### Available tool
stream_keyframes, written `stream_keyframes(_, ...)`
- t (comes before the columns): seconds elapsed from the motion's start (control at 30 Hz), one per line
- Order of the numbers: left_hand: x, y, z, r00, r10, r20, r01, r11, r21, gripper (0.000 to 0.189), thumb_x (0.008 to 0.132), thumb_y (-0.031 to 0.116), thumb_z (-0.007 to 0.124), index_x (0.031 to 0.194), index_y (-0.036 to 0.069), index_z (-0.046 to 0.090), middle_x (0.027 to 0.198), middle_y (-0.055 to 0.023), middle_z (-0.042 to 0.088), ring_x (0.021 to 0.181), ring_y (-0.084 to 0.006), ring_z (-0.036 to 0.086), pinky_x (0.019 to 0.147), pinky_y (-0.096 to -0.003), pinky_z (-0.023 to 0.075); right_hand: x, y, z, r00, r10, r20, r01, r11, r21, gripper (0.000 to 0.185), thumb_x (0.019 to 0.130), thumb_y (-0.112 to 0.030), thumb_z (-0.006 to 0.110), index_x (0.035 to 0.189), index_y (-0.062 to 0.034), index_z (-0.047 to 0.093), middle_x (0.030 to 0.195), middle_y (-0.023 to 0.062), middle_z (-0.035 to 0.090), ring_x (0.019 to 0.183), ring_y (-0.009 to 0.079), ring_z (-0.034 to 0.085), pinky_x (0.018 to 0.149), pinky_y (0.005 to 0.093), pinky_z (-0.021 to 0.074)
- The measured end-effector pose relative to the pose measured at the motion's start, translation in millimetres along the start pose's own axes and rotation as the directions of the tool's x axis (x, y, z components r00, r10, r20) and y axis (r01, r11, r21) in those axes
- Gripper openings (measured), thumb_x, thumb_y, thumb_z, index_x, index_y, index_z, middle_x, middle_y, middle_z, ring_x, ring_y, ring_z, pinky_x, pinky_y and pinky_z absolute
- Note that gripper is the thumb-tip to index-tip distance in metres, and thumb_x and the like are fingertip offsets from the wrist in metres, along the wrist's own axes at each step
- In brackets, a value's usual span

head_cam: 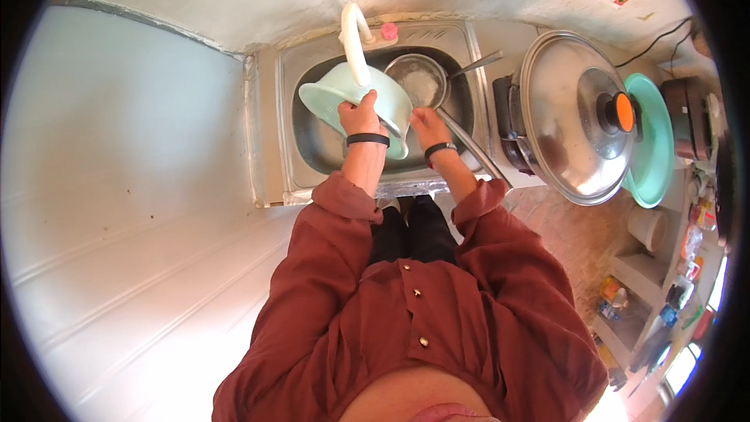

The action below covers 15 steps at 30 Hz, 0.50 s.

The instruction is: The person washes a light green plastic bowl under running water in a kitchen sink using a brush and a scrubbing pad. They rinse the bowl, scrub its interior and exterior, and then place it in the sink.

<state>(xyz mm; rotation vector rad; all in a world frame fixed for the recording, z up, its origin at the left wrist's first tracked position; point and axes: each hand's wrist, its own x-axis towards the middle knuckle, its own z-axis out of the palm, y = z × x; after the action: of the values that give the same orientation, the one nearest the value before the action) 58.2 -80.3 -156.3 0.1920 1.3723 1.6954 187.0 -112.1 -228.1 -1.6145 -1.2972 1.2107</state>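
Observation:
Over the sink basin, my left hand (pixel 362 114) grips a pale green plastic basin (pixel 384 85), which is tilted on its side under the white curved faucet (pixel 353 41). A dark, thin utensil (pixel 391 126) shows beside my left hand against the basin; whether the hand holds it too is unclear. My right hand (pixel 429 127) is at the basin's right side, fingers curled; whether it holds anything I cannot tell. Behind it, a round metal pan or strainer (pixel 417 79) lies in the stainless steel sink (pixel 319 161), with a long metal handle (pixel 471 143) reaching over the front edge.
A metal utensil handle (pixel 477 63) sticks out over the sink's right rim. To the right stand a large lidded pot (pixel 562 123) and a turquoise basin (pixel 656 140). A pink faucet knob (pixel 389 31) is behind the sink. A white wall (pixel 129 129) rises at the left.

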Motion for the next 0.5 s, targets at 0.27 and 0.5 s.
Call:
stream_keyframes(0.27,37,15,-7,0.980,-0.193,-0.052,0.189,0.980,-0.068,0.026,0.075,0.001,0.063,0.097,-0.006,0.050,0.090,-0.0131,0.058,0.078,-0.0265,0.059,0.067,-0.0407,0.0503,-12,5,4,0.998,0.056,-0.016,-0.053,0.992,0.113,0.035,0.081,-0.020,0.055,0.112,-0.0038,0.055,0.108,0.0188,0.058,0.101,0.0311,0.055,0.087,0.0366,0.0420)
stream_keyframes(0.5,37,58,-61,0.959,-0.273,-0.079,0.258,0.952,-0.162,0.029,0.083,0.004,0.055,0.110,-0.003,0.048,0.106,-0.0157,0.056,0.093,-0.0296,0.058,0.078,-0.0456,0.0508,-16,-54,26,0.927,-0.361,-0.099,0.357,0.932,-0.061,0.030,0.084,-0.013,0.051,0.112,-0.0028,0.055,0.116,0.0201,0.052,0.111,0.0341,0.047,0.095,0.0392,0.0365)
